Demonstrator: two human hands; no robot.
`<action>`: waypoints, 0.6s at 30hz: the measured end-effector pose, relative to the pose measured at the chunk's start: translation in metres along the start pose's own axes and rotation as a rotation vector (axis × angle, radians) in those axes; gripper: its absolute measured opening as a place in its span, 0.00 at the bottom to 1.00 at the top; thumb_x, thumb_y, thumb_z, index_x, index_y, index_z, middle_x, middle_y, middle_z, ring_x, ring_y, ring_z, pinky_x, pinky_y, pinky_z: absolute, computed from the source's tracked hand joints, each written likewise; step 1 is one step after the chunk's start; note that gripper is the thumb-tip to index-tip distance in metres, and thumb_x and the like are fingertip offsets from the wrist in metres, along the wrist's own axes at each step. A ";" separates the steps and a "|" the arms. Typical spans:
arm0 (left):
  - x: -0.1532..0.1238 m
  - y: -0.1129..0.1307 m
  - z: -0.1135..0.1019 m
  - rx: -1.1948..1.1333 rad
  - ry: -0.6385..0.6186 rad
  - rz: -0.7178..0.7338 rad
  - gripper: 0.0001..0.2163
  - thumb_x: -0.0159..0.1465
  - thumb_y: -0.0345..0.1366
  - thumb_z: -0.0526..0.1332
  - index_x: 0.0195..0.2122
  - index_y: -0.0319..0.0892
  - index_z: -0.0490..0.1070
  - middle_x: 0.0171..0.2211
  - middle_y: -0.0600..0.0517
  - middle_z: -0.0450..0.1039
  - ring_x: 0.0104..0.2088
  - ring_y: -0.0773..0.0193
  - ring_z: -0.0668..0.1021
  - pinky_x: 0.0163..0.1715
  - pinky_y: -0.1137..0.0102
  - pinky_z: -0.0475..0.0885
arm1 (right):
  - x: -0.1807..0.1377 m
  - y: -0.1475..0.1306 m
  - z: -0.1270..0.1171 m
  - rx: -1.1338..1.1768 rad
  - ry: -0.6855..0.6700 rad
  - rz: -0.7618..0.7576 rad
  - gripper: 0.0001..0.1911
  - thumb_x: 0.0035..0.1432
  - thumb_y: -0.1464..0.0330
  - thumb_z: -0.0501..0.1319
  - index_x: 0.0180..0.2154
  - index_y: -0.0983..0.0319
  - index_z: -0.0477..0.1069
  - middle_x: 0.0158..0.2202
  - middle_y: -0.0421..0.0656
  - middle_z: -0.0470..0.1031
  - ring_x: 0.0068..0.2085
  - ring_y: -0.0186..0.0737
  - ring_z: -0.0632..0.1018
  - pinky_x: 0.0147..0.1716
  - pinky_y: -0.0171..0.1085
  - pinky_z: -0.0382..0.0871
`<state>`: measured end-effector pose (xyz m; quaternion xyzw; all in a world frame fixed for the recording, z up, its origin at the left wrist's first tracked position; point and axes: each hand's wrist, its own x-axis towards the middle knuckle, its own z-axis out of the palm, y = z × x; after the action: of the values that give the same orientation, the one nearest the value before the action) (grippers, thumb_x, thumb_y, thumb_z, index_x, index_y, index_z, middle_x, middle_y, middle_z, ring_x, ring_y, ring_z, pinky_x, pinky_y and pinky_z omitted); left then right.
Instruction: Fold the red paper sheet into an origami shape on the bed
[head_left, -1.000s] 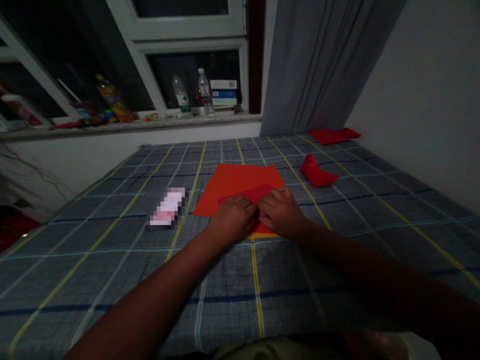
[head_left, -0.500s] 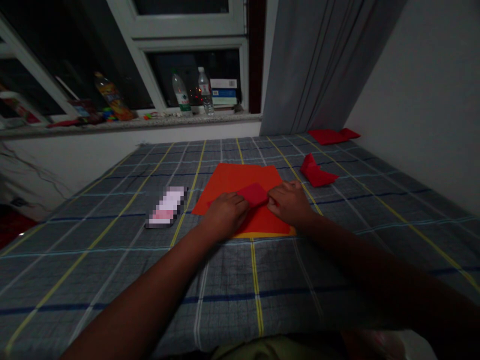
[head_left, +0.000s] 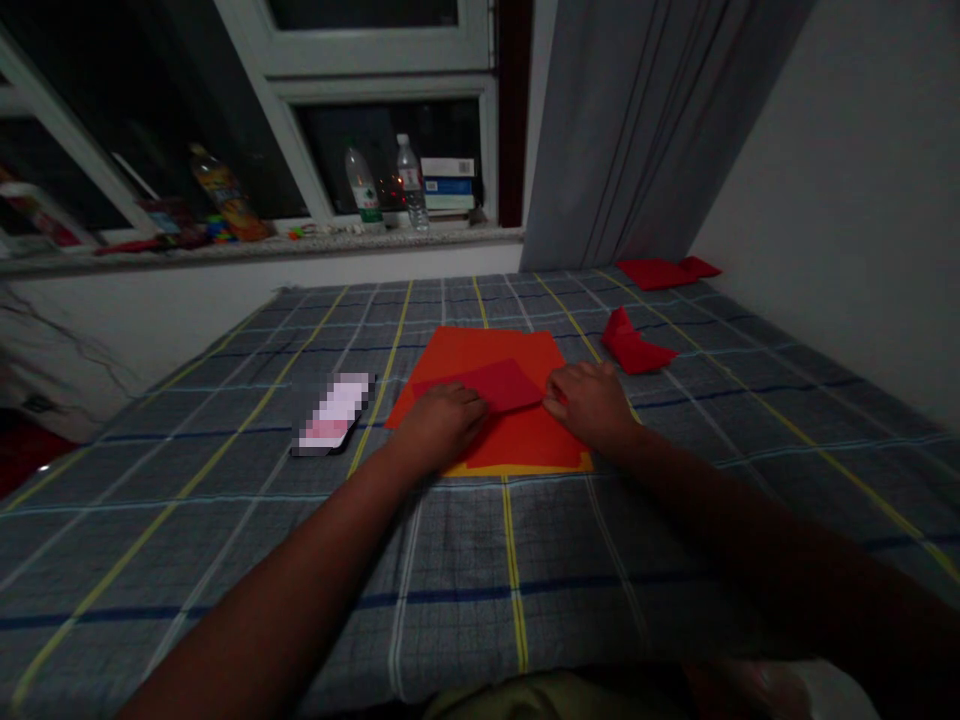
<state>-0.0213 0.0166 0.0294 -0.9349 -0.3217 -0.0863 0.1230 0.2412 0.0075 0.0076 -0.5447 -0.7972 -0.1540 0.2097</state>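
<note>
A stack of orange paper sheets point(head_left: 480, 350) lies on the grey plaid bedsheet point(head_left: 225, 480). On top of it rests a darker red folded paper point(head_left: 499, 384). My left hand point(head_left: 439, 420) presses on the red paper's left end with curled fingers. My right hand point(head_left: 589, 400) pinches the red paper's right edge. Both forearms reach in from the bottom of the view.
A blurred-out phone-sized object point(head_left: 334, 413) lies left of the orange sheets. A folded red paper shape point(head_left: 631, 345) and more red paper point(head_left: 664, 270) sit at the far right near the curtain point(head_left: 637, 130). Bottles point(head_left: 409, 185) and books stand on the windowsill.
My hands have moved apart, left hand to the left and right hand to the right. The red paper between them has gone from a small folded piece to a wider, flatter one.
</note>
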 end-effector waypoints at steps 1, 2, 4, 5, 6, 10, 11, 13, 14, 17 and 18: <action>0.000 0.001 0.000 0.000 -0.005 0.013 0.08 0.69 0.34 0.57 0.43 0.42 0.76 0.38 0.48 0.77 0.40 0.58 0.76 0.42 0.64 0.67 | -0.001 -0.004 -0.001 0.009 0.005 -0.020 0.05 0.61 0.66 0.59 0.34 0.60 0.71 0.35 0.44 0.79 0.39 0.45 0.72 0.40 0.43 0.51; 0.001 0.002 0.000 0.003 -0.005 0.020 0.08 0.69 0.34 0.57 0.43 0.42 0.76 0.38 0.48 0.77 0.40 0.58 0.76 0.41 0.64 0.66 | -0.001 -0.007 -0.002 0.015 0.013 -0.037 0.05 0.61 0.66 0.59 0.34 0.61 0.71 0.35 0.44 0.78 0.40 0.45 0.72 0.40 0.43 0.52; 0.002 0.005 0.001 0.013 0.006 0.026 0.08 0.69 0.34 0.57 0.43 0.43 0.76 0.38 0.48 0.77 0.41 0.58 0.75 0.42 0.63 0.66 | -0.003 -0.016 -0.004 0.033 0.021 -0.083 0.05 0.61 0.67 0.59 0.33 0.61 0.70 0.33 0.44 0.78 0.40 0.45 0.72 0.41 0.43 0.52; 0.002 0.005 0.001 0.020 0.012 0.028 0.08 0.69 0.34 0.57 0.43 0.43 0.76 0.38 0.48 0.77 0.41 0.57 0.75 0.42 0.63 0.65 | -0.004 -0.020 -0.005 0.049 0.016 -0.117 0.05 0.61 0.68 0.59 0.33 0.60 0.70 0.33 0.44 0.77 0.40 0.45 0.71 0.42 0.44 0.52; 0.002 0.006 0.001 0.028 0.017 0.028 0.08 0.69 0.34 0.57 0.43 0.43 0.76 0.38 0.48 0.77 0.41 0.57 0.75 0.42 0.63 0.65 | -0.005 -0.024 -0.005 0.067 0.007 -0.156 0.04 0.60 0.68 0.59 0.33 0.60 0.70 0.34 0.44 0.77 0.40 0.45 0.71 0.42 0.44 0.53; 0.001 0.006 -0.001 0.050 0.023 0.062 0.08 0.69 0.33 0.58 0.46 0.43 0.75 0.40 0.48 0.77 0.43 0.56 0.74 0.42 0.62 0.63 | -0.007 -0.034 -0.006 0.096 0.003 -0.248 0.14 0.62 0.65 0.59 0.47 0.64 0.71 0.47 0.50 0.77 0.48 0.50 0.70 0.46 0.45 0.54; 0.001 0.005 -0.001 0.050 0.027 0.077 0.08 0.69 0.33 0.58 0.47 0.44 0.74 0.41 0.48 0.77 0.44 0.56 0.74 0.42 0.62 0.63 | -0.007 -0.035 -0.006 0.085 -0.008 -0.258 0.15 0.63 0.65 0.58 0.50 0.64 0.71 0.49 0.50 0.76 0.49 0.50 0.70 0.47 0.45 0.54; 0.001 0.006 -0.002 0.049 0.051 0.093 0.10 0.69 0.33 0.58 0.50 0.44 0.73 0.42 0.47 0.77 0.45 0.56 0.74 0.43 0.61 0.62 | -0.007 -0.035 -0.006 0.049 -0.063 -0.289 0.12 0.65 0.66 0.56 0.48 0.62 0.72 0.46 0.49 0.78 0.47 0.49 0.70 0.46 0.45 0.54; 0.001 0.007 -0.002 0.046 0.072 0.089 0.10 0.69 0.33 0.58 0.50 0.44 0.73 0.43 0.47 0.77 0.45 0.56 0.74 0.44 0.60 0.61 | -0.007 -0.035 -0.006 0.030 -0.097 -0.303 0.10 0.66 0.67 0.56 0.45 0.61 0.74 0.43 0.48 0.78 0.46 0.48 0.71 0.45 0.45 0.54; 0.003 0.014 -0.003 0.020 0.128 0.060 0.09 0.70 0.35 0.57 0.47 0.43 0.74 0.43 0.47 0.78 0.45 0.56 0.73 0.45 0.58 0.60 | -0.007 -0.036 -0.006 -0.003 -0.147 -0.324 0.10 0.67 0.69 0.55 0.38 0.61 0.75 0.36 0.46 0.79 0.41 0.46 0.71 0.42 0.45 0.53; 0.004 0.018 -0.003 0.010 0.139 0.048 0.08 0.69 0.36 0.57 0.45 0.43 0.74 0.42 0.46 0.78 0.45 0.55 0.73 0.46 0.57 0.59 | -0.007 -0.037 -0.006 -0.008 -0.143 -0.322 0.10 0.67 0.68 0.55 0.37 0.61 0.75 0.35 0.46 0.79 0.40 0.45 0.71 0.42 0.45 0.53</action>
<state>-0.0073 0.0048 0.0298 -0.9334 -0.2903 -0.1466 0.1518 0.2101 -0.0146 0.0087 -0.4204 -0.8864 -0.1496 0.1231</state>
